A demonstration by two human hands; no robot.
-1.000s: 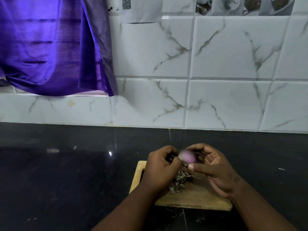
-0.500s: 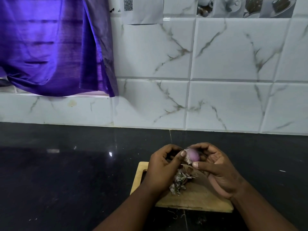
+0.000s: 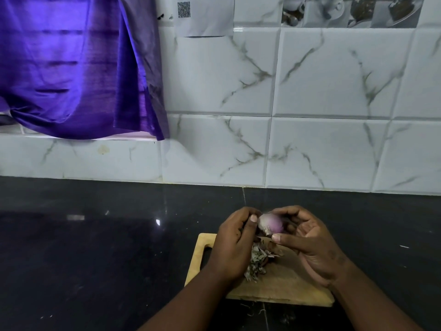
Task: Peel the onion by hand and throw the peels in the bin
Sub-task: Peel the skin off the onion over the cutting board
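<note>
Both hands are together on the onion, held just above the chopping board at the near side of the bench. The right hand curls round it and the left hand pinches at its left tip. It looks mostly bare purple imo. I'd catch any dry skin at that tip with a nail and pull along the bulb. The peels are piled on the board, no bin in shot.

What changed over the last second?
Little. The onion seems turned slightly between the fingers, and the left hand thumb moved up to its upper edge. The right hand keeps cradling it. Nothing was picked up or let go. The peels and cutting board are unchanged.
</note>
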